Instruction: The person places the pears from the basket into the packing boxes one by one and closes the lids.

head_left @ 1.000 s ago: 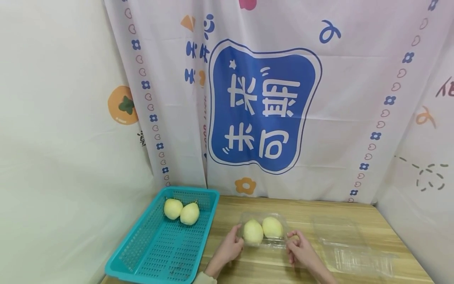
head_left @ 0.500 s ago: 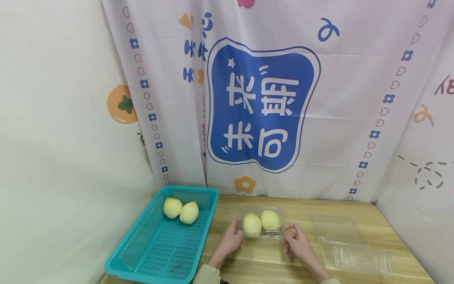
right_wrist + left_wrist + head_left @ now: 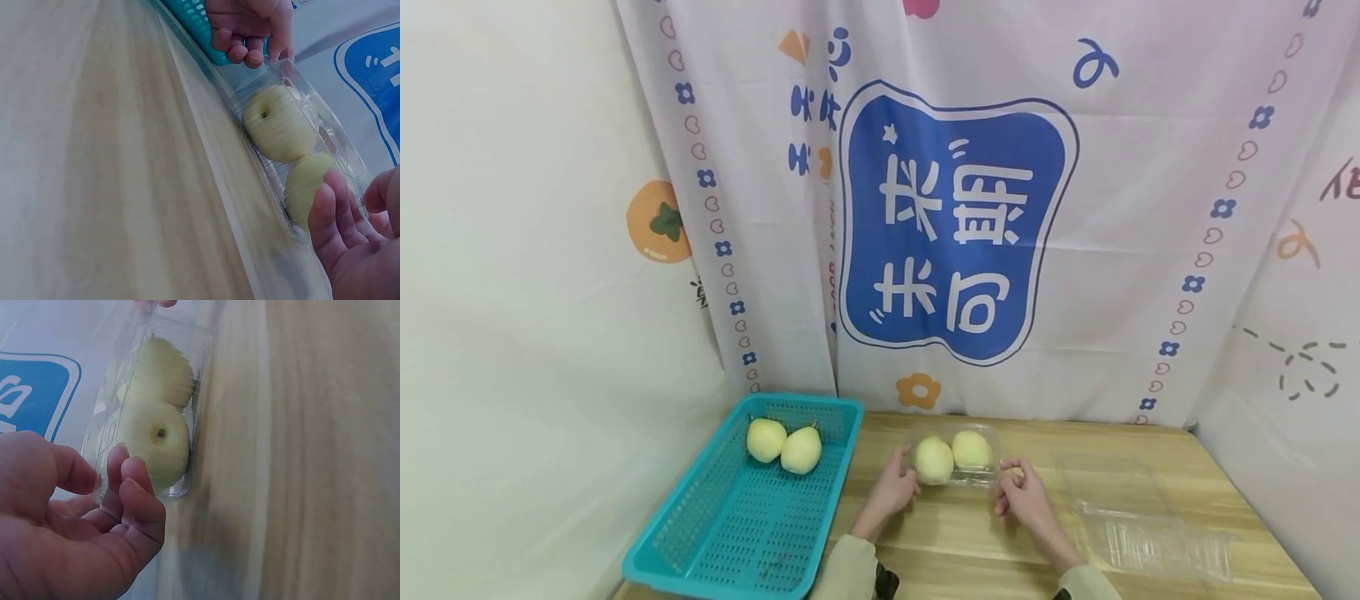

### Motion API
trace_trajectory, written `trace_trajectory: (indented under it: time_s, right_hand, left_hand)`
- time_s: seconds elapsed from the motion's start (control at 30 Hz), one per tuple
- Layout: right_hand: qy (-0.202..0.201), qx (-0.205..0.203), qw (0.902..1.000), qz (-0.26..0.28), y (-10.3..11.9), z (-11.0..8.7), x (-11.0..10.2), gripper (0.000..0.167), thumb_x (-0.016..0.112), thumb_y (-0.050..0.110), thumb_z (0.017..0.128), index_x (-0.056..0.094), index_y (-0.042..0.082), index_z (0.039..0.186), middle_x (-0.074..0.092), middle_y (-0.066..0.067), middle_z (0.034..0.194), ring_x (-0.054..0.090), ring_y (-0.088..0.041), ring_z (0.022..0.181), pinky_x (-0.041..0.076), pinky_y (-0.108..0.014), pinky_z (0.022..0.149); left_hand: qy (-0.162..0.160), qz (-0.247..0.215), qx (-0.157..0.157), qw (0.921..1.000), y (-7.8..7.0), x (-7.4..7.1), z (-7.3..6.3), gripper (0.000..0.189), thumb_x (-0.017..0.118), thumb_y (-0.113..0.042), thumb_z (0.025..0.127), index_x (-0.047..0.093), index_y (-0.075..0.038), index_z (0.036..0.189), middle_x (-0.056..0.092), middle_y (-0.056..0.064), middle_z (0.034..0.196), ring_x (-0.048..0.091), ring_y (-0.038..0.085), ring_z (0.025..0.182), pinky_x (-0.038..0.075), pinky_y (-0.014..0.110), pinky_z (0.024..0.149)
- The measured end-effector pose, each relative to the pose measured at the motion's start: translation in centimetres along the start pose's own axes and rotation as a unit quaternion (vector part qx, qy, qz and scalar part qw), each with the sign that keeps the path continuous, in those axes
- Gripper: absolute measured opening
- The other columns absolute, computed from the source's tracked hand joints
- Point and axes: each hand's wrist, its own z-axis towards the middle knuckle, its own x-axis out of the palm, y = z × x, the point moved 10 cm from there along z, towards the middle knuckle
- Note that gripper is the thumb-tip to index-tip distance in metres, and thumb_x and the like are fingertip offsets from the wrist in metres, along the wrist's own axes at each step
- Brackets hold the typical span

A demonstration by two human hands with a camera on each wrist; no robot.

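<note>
A clear plastic clamshell box [image 3: 973, 481] sits near the middle of the table, its lid closed over two pale yellow pears [image 3: 934, 461]. My left hand [image 3: 891, 490] pinches the box's left end between thumb and fingers. At the opposite end, my right hand [image 3: 1024, 493] pinches the edge in the same way. Through the plastic in the left wrist view, one pear [image 3: 156, 440] shows its dark blossom end. The right wrist view has the box [image 3: 269, 81] between both hands, with the pears side by side.
At the left stands a turquoise perforated basket [image 3: 745, 533] with two more pears [image 3: 801, 450] at its far end. An open clear plastic container [image 3: 1108, 483] lies on the right of the wooden table [image 3: 955, 550]. A printed curtain [image 3: 1112, 333] hangs behind.
Both hands have moved the box of pears away from me, toward the back of the table. The basket, its pears and the open container have stayed in place.
</note>
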Motion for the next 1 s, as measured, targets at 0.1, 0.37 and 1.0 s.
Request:
trace_trajectory:
  time_s: [0.1,0.37,1.0]
  right_hand:
    - [0.000,0.004,1.0000,0.004,0.0,0.4,0.2,0.024,0.047,0.001,0.097,0.044,0.001,0.121,0.062,-0.017,0.076,0.058,-0.018,0.050,0.053,-0.033,0.047]
    - [-0.011,0.011,0.9998,-0.007,0.0,2.0,0.3,0.025,0.045,0.005,0.099,0.043,0.004,0.125,0.064,-0.018,0.078,0.059,-0.018,0.051,0.055,-0.037,0.048]
    - [-0.010,0.019,0.9996,0.020,-0.3,4.7,1.3,0.028,0.037,0.011,0.104,0.037,0.005,0.131,0.061,-0.013,0.073,0.057,-0.016,0.050,0.053,-0.034,0.047]
  left_hand:
    - [0.001,-0.012,-0.020,0.9997,0.4,0.1,0.5,0.060,0.044,-0.001,0.093,0.029,-0.004,0.150,0.062,0.012,0.074,0.058,0.020,0.061,0.047,0.026,0.051]
    - [-0.005,-0.002,-0.039,0.9992,0.4,-0.1,2.4,0.058,0.042,-0.002,0.096,0.029,-0.007,0.152,0.064,0.012,0.077,0.057,0.017,0.059,0.040,0.020,0.047]
    - [-0.035,-0.032,-0.048,0.9977,0.6,-1.1,4.8,0.049,0.040,-0.008,0.101,0.033,-0.009,0.150,0.067,0.023,0.084,0.052,0.012,0.055,0.041,0.021,0.046]
